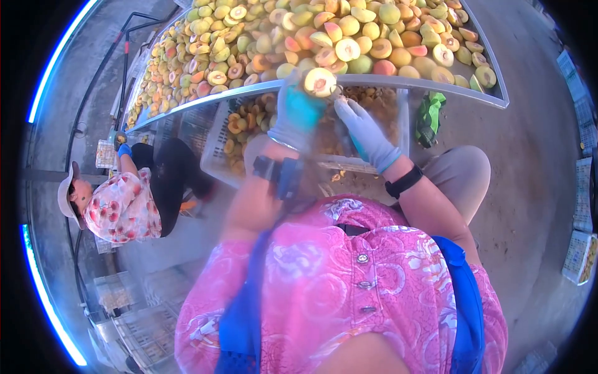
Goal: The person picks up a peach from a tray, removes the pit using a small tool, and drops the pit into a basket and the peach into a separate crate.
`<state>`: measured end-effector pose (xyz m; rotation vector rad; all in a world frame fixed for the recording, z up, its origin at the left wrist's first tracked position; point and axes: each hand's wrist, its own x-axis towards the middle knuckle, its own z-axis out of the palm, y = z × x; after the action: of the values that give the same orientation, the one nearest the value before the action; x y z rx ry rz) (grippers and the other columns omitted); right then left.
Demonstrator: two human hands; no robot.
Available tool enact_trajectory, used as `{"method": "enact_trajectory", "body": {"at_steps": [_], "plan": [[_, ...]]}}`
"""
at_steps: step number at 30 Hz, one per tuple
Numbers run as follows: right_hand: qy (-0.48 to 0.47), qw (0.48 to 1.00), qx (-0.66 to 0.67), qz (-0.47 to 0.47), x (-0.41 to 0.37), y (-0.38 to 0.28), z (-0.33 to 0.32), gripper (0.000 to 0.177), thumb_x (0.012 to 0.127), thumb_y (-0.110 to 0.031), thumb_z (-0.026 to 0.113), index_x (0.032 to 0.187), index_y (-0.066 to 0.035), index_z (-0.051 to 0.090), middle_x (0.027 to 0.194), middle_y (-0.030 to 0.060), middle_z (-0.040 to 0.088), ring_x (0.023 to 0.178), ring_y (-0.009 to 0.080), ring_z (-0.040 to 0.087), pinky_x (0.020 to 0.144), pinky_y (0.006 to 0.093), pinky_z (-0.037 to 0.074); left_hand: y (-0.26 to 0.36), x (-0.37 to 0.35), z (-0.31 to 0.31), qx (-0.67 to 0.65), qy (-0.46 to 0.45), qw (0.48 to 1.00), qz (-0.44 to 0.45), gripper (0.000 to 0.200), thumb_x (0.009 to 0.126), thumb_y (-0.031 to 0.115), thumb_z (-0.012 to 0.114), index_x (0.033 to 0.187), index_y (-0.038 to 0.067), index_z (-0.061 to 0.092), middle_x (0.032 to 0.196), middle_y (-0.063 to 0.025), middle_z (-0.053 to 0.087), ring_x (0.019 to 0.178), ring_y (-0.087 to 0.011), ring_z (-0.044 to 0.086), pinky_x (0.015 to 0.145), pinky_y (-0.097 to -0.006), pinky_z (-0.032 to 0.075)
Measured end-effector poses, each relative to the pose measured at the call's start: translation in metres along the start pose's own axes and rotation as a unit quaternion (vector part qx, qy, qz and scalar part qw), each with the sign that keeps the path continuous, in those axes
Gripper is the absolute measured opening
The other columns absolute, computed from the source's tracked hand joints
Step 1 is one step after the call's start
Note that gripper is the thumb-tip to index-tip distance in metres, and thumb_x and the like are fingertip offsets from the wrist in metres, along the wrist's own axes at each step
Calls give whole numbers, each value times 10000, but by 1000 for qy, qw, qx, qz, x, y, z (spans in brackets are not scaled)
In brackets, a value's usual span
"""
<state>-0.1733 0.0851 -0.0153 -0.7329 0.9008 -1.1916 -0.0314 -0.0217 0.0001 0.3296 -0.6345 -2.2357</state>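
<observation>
My left hand [298, 112], in a white and teal glove and blurred by motion, is closed around a peach half [320, 82] whose cut face points up. The fruit is just over the metal rim of the table. Close on its right, my right hand [362, 128], in a pale glove, has its fingers pinched together. A thin, small metallic shape shows at those fingertips, too small to make out. Beyond both hands, whole and halved peaches [349, 48] lie heaped on the metal-edged table [430, 85].
Below the table edge stands a white crate [215, 140] with peach pieces inside. A green bag [430, 118] lies on the floor to its right. At left, another person [124, 199] sits by the same table. Crates [582, 255] line the far right.
</observation>
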Motion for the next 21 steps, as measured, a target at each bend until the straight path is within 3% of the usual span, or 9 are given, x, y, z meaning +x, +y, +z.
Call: {"method": "enact_trajectory", "body": {"at_steps": [2, 3, 5, 8, 15, 17, 21], "plan": [[26, 999, 16, -25, 2, 3, 3, 278, 970, -402, 519, 958, -125, 539, 701, -39, 486, 529, 63, 430, 443, 213, 346, -14, 3, -5, 232, 64, 968, 69, 466, 985, 334, 431, 1218, -66, 488, 1166, -241, 590, 1067, -381, 590, 957, -477, 479], [26, 999, 16, -25, 3, 4, 2, 278, 970, -402, 519, 958, -125, 539, 701, -39, 486, 529, 63, 430, 443, 213, 346, -17, 2, -2, 231, 64, 968, 68, 466, 985, 334, 431, 1218, -66, 488, 1166, -241, 590, 1067, -381, 590, 957, -477, 479], [32, 998, 0, -49, 5, 6, 1, 287, 966, -409, 518, 991, -124, 540, 705, -34, 497, 526, 68, 442, 437, 218, 354, -21, -2, 7, 101, 106, 989, 12, 467, 977, 338, 451, 1204, -68, 488, 1145, -234, 599, 1051, -380, 596, 953, -475, 479], [28, 999, -5, -38, 3, 3, -1, 297, 972, -401, 503, 1013, -109, 545, 693, -27, 498, 503, 74, 447, 428, 226, 359, -27, -2, 11, 170, 86, 980, 53, 463, 969, 343, 458, 1216, -47, 491, 1129, -224, 604, 1035, -375, 598, 952, -475, 479], [24, 998, -33, -42, -2, -2, 2, 349, 981, -415, 476, 1072, -86, 549, 675, -16, 500, 444, 83, 434, 405, 228, 346, -37, 1, 20, 139, 157, 974, 83, 418, 960, 343, 462, 1154, -15, 557, 1090, -205, 623, 1018, -365, 609, 906, -469, 510], [-2, 1000, -27, 0, -12, -11, 0, 357, 984, -423, 472, 1080, -88, 546, 680, -20, 493, 460, 78, 431, 405, 224, 338, -38, 3, 13, 229, 99, 962, 115, 403, 969, 336, 447, 1113, -16, 580, 1061, -188, 636, 978, -347, 627, 876, -468, 529], [-28, 999, -16, 2, -7, -6, -6, 367, 986, -432, 465, 1089, -89, 544, 684, -25, 483, 476, 71, 418, 406, 222, 332, -39, 2, 15, 202, 93, 971, 87, 391, 976, 323, 441, 1113, -14, 581, 1050, -174, 643, 935, -327, 641, 865, -467, 535]]}}
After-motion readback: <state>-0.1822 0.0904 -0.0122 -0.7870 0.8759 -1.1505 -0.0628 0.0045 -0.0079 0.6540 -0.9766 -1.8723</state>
